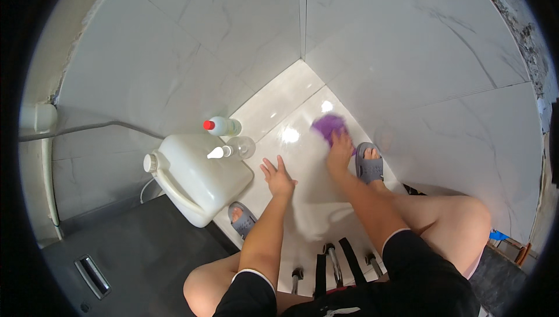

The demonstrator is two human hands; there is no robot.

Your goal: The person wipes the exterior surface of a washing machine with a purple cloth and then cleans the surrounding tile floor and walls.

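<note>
My right hand point(339, 155) presses a purple cloth point(329, 123) onto the shiny light floor tiles point(308, 159), near the right-hand wall. The cloth and fingertips are smeared by motion, and part of the cloth is hidden beneath the hand. My left hand point(280, 180) holds nothing; its fingers are spread low over the floor or on it, I cannot tell which. Left of it stand a clear spray bottle point(246, 147) with a white nozzle and a pale bottle point(224, 126) with a red cap. A large white plastic jug point(204, 171) is beside them.
Grey marbled wall tiles point(372, 37) meet in a corner ahead. A grey cable point(110, 123) runs along the left wall behind the jug. A black case or cabinet point(134, 253) fills the lower left. Grey sandals point(369, 168) are on my feet; metal legs point(335, 264) stand between my knees.
</note>
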